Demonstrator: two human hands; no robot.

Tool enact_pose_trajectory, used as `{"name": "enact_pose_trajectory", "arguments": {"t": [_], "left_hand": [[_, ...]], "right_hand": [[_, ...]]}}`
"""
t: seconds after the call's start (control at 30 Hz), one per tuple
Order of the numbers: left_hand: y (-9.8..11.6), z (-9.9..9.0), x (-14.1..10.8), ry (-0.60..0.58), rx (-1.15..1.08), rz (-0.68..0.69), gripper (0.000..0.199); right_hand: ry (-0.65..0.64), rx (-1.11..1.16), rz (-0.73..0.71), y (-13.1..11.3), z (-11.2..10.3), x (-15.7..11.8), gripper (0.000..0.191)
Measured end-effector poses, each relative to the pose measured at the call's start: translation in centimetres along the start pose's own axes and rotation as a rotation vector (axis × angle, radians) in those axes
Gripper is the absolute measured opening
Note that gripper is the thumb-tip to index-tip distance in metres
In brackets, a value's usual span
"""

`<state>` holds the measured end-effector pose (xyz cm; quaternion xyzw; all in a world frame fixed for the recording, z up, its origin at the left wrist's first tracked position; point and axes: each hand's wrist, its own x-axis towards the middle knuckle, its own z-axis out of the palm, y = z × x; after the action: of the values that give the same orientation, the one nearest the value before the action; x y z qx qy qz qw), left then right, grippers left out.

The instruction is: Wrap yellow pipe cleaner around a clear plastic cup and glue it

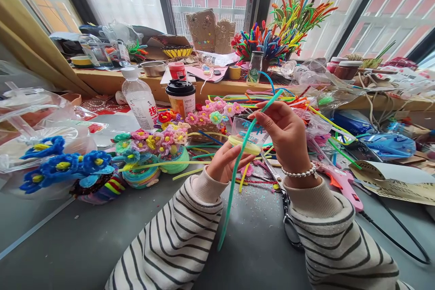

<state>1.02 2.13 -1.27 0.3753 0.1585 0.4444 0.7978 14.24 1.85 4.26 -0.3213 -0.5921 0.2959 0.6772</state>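
In my left hand (226, 161) is a small clear plastic cup (249, 129) with a band of pale yellow pipe cleaner (249, 146) around its lower end. The cup leans to the right, with blue print on its side. My right hand (282, 129) pinches a green pipe cleaner (232, 186) between thumb and fingers near its upper end. The pipe cleaner runs down in front of the cup, past my left fingers, and its lower end hangs above the table. Part of the left fingers is hidden behind the cup and the green strand.
Black-handled scissors (288, 217) and a pink glue gun (343, 183) with its cord lie on the right. Pipe-cleaner flowers in wrapped pots (141, 176) stand left. A water bottle (139, 99), a lidded paper cup (181, 96) and loose pipe cleaners lie beyond my hands.
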Motion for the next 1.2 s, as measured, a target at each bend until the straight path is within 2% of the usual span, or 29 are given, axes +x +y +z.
{"name": "enact_pose_trajectory", "arguments": {"t": [0.13, 0.3, 0.37, 0.47, 0.6, 0.7, 0.83, 0.93, 1.07, 1.2], "left_hand": [[0.0, 0.1, 0.0, 0.007, -0.027, -0.016, 0.055], [-0.1, 0.0, 0.1, -0.019, -0.072, -0.012, 0.03], [0.0, 0.0, 0.2, -0.035, -0.08, -0.028, 0.028], [0.3, 0.0, 0.1, -0.042, -0.085, -0.089, 0.037], [0.6, 0.2, -0.1, -0.089, -0.125, -0.103, 0.049], [0.9, 0.2, -0.2, -0.13, -0.183, -0.123, 0.061], [1.1, -0.1, -0.5, -0.065, -0.313, -0.189, 0.078], [1.2, -0.5, -0.6, -0.077, -0.438, -0.198, 0.088], [1.3, -0.6, -0.6, -0.111, -0.524, -0.186, 0.088], [1.5, 0.0, -0.7, -0.103, -0.519, -0.169, 0.078]], "right_hand": [[0.003, -0.026, 0.003, 0.0, 0.1, 0.0, 0.016], [0.002, -0.049, 0.009, -0.3, 0.3, -0.2, 0.015], [0.006, -0.033, 0.001, -0.5, 0.4, -0.3, 0.014], [0.01, -0.024, -0.016, -0.7, 0.6, -0.3, 0.012], [0.012, -0.031, -0.019, -0.8, 0.7, -0.4, 0.012], [0.078, -0.004, -0.04, -1.4, 0.7, -0.4, 0.009], [0.194, 0.038, -0.058, -3.1, 0.3, -0.4, 0.008], [0.245, 0.015, -0.067, -4.1, -0.2, -0.4, 0.011], [0.234, -0.103, -0.089, -4.4, -0.9, -0.5, 0.014], [0.204, -0.192, -0.111, -4.1, -1.1, -0.5, 0.018]]}}
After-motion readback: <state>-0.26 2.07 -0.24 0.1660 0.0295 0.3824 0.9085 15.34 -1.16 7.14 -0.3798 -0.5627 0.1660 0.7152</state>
